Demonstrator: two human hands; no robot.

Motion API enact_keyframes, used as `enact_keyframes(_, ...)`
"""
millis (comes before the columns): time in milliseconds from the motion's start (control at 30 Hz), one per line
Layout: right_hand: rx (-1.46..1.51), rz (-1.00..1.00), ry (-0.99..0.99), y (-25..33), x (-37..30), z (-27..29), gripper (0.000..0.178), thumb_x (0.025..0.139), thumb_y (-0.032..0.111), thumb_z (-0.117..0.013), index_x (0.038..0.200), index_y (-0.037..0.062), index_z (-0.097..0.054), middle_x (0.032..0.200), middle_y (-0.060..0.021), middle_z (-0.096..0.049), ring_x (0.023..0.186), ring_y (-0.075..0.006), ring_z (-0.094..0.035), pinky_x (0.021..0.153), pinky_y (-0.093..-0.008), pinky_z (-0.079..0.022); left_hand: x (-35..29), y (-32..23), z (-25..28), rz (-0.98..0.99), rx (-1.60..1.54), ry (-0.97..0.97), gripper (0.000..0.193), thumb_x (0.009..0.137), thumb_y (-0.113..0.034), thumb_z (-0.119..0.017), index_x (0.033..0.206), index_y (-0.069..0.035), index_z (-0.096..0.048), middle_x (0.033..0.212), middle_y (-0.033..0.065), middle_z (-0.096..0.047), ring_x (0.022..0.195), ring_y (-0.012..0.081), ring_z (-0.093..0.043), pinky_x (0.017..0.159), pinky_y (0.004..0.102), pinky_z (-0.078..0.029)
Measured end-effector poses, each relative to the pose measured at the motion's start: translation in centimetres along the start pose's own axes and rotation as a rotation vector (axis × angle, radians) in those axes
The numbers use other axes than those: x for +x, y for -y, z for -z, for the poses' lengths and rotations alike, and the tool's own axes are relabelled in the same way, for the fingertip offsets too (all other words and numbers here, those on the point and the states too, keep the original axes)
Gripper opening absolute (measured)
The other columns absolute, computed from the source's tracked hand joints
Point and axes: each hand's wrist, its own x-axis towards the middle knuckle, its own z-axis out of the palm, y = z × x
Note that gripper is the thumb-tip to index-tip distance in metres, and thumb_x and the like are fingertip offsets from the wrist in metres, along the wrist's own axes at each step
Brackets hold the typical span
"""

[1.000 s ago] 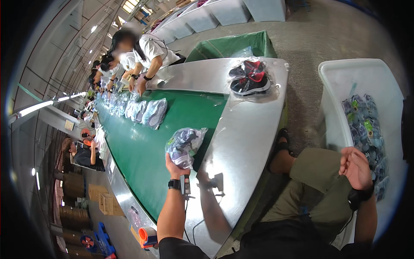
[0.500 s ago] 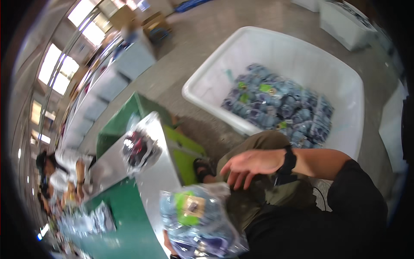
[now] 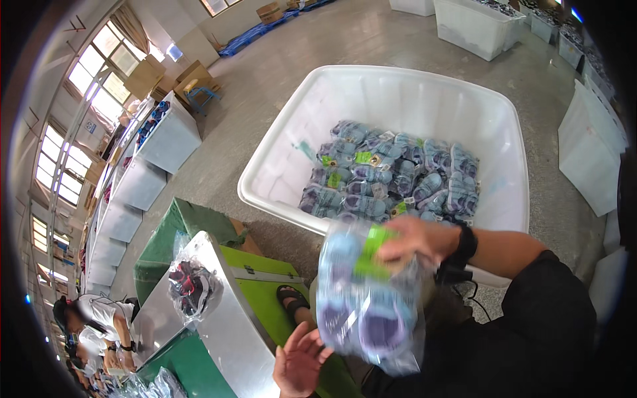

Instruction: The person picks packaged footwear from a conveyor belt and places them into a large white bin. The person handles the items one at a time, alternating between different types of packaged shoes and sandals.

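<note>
My right hand (image 3: 418,240) grips the top of a clear plastic bag of light blue shoes (image 3: 368,312) with purple linings and a bright green tag. The bag hangs upright in front of my body. Beside its lower left edge is my left hand (image 3: 302,361), palm up with its fingers apart and nothing in it; I cannot tell whether a fingertip touches the plastic. Just beyond the bag stands a large white bin (image 3: 292,142), holding many similar bagged blue shoes (image 3: 391,169).
At left, a metal-topped bench (image 3: 229,292) with a green surface carries a bag of dark and red shoes (image 3: 192,285). A green cloth-covered box (image 3: 179,232) adjoins it. White bins (image 3: 169,142) line the left wall; more stand at right. Co-workers (image 3: 106,318) are at far left.
The bagged shoes have risen from beside the bench toward the white bin, and my right hand has taken hold of the bag. My left hand has let go. My view has shifted.
</note>
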Motion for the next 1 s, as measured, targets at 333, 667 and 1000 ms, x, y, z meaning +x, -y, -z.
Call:
enact_keyframes(333,0.389,0.153,-0.914,-2.1,7.8,25.0,0.069,0.095,0.040,-0.068,0.145,-0.0015,-0.045,0.136,-0.0240,-0.054,0.118,-0.0343,-0.063,0.090,-0.0484,-0.060,-3.4,-1.7,3.9,-0.211,-0.002,-0.172,0.064,0.106,-0.050,-0.044,0.147,-0.002,-0.047,0.125,0.0154,-0.065,0.115,0.0314,-0.061,0.104,0.0474,-0.047)
enact_keyframes(667,0.484,-0.089,-0.548,-8.1,7.4,18.0,0.044,0.097,0.032,-0.067,0.127,0.0002,-0.058,0.117,-0.0155,-0.064,0.106,-0.0262,-0.066,0.089,-0.0429,-0.059,-7.7,-2.5,8.5,-0.258,0.043,-0.269,0.060,0.105,-0.044,-0.049,0.147,-0.001,-0.046,0.123,0.0137,-0.064,0.117,0.0284,-0.058,0.104,0.0452,-0.046)
enact_keyframes(1000,0.390,-0.108,0.216,1.6,10.0,-4.3,0.037,0.105,0.031,-0.053,0.125,0.0008,-0.062,0.098,-0.0073,-0.069,0.085,-0.0215,-0.069,0.076,-0.0385,-0.057,-5.0,-1.0,9.6,-0.251,0.250,-0.576,0.038,0.107,-0.021,-0.051,0.137,0.002,-0.052,0.109,0.0135,-0.067,0.095,0.0242,-0.068,0.087,0.0401,-0.056)
